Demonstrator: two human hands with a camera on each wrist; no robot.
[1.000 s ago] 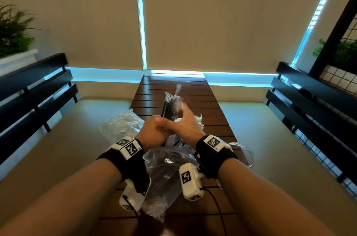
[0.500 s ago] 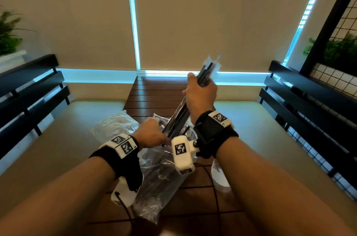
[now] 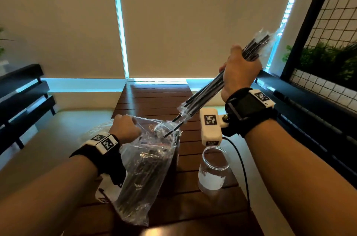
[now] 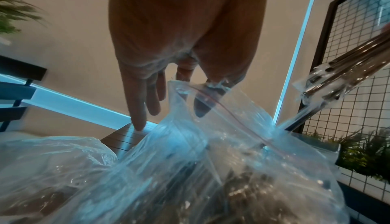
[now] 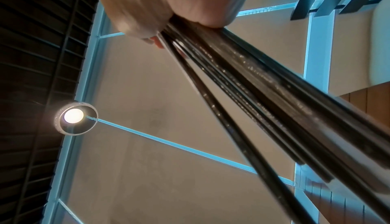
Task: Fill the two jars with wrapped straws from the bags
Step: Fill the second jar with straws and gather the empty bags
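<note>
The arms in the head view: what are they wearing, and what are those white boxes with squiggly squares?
Both forearms are bare, with no sleeves. Each wrist wears a black strap topped by a white plate printed with a black-and-white square marker. A white boxy wrist camera with the same kind of marker hangs from each strap, and a thin black cable runs from the right one.

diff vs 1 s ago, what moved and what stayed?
The right hand has pulled its bundle of wrapped straws up and to the right, almost clear of the bag; only the lowest tips remain at the mouth. The left hand still pinches the bag's rim. The jar is unmoved, with no straws visible in it.
</note>
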